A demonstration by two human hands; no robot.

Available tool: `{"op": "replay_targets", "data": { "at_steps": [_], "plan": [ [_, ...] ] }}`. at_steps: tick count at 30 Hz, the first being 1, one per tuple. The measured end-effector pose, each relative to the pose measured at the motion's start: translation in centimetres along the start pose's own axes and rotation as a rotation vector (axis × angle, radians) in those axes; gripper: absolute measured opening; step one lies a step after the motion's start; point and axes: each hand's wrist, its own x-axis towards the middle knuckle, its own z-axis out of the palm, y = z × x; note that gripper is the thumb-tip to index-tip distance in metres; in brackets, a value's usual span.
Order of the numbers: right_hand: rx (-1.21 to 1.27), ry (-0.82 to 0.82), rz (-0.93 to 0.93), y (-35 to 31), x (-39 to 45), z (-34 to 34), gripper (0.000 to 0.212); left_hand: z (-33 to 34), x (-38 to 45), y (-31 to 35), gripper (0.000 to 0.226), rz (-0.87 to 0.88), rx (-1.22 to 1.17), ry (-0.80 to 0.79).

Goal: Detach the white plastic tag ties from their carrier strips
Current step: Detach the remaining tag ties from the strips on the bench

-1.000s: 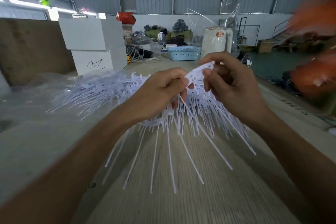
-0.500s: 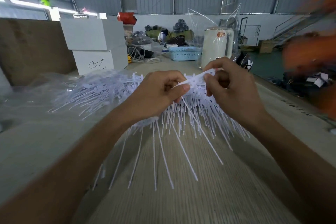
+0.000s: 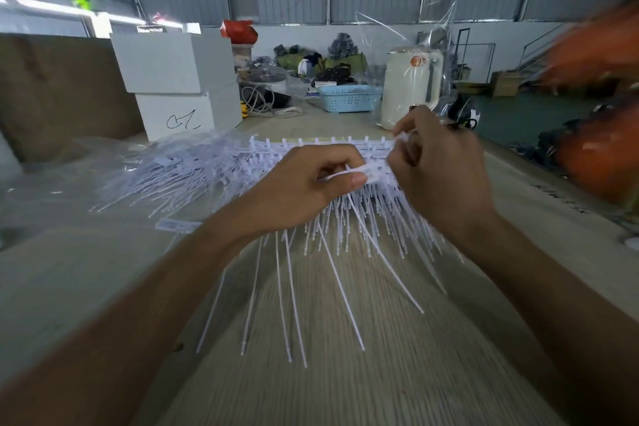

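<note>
**Mid-strip, with a heap still to go**

The carrier strip [image 3: 375, 172] sat raised above the table, held between both hands near the middle of my view, its white tag ties [image 3: 340, 284] hanging down and fanning toward me over the wood-grain tabletop [image 3: 345, 373]. My left hand [image 3: 304, 190] was curled around one end of the strip, thumb pressed flat on top. My right hand [image 3: 439, 176] was closed on the other end, fingers bunched and pinching a small white piece at the top [image 3: 403, 138]; whether that was a tie head or a bit of the strip I could not tell.

I judged the job to be well short of finished. Many ties were plainly hanging from the strip in my grip, so that one alone needed more pulls. Behind and to the left lay a broad heap of further ties and strips [image 3: 193, 169], spread on clear plastic sheeting [image 3: 52, 183]; I could not make out which of those were already loose and which remained attached. One row of heads [image 3: 311, 142] stood up along the heap's far edge.

Beyond that stood two stacked white boxes [image 3: 176, 79], a blue basket [image 3: 349, 98] and a cream jug in plastic wrap [image 3: 411, 86]. Something orange blurred at the right edge [image 3: 601, 156].
</note>
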Motion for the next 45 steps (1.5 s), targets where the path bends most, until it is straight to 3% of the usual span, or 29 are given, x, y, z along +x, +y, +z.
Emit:
{"op": "replay_targets", "data": {
  "at_steps": [3, 6, 10, 13, 15, 17, 23, 26, 35, 40, 45],
  "plan": [
    [0.036, 0.007, 0.151, 2.3, 0.9, -1.2, 0.011, 0.0, 0.0, 0.2, 0.018, 0.014, -0.067, -0.010],
    [0.426, -0.062, 0.264, 3.1, 1.1, -1.9, 0.015, 0.3, 0.1, 0.1, 0.016, -0.040, -0.046, -0.009],
    [0.565, -0.239, 0.198, 2.1, 0.6, -1.4, 0.024, 0.6, 0.0, -0.3, 0.022, -0.050, 0.049, -0.041],
    [0.696, -0.400, 0.223, 1.0, 0.2, -1.2, 0.021, 0.8, 0.0, -0.3, 0.012, -0.065, 0.028, 0.015],
    [0.641, -0.466, 0.171, 0.6, 0.0, -0.8, 0.020, 1.0, 0.0, -0.5, 0.003, -0.084, -0.026, 0.056],
    [0.591, -0.509, 0.123, 0.4, -0.3, -0.6, 0.017, 1.1, 0.0, -0.6, 0.008, -0.089, -0.044, 0.093],
    [0.708, -0.434, 0.188, 1.2, -0.1, -0.7, 0.011, 1.3, 0.1, -1.0, 0.028, -0.173, -0.023, 0.132],
    [0.636, -0.410, 0.178, 1.1, -0.1, -0.4, 0.010, 1.4, 0.0, -0.8, 0.040, -0.205, -0.084, 0.115],
    [0.921, -0.649, 0.443, 1.2, -0.5, 0.2, 0.037, 1.3, 0.1, -0.5, 0.042, -0.182, -0.136, 0.156],
    [1.011, -0.637, 0.435, 1.1, -0.4, -0.3, 0.021, 1.2, 0.0, -0.4, 0.039, -0.186, -0.148, 0.169],
    [0.928, -0.563, 0.266, 0.7, -0.5, -0.9, 0.026, 1.0, -0.4, -0.6, 0.039, -0.298, -0.365, 0.137]
  ]
}}
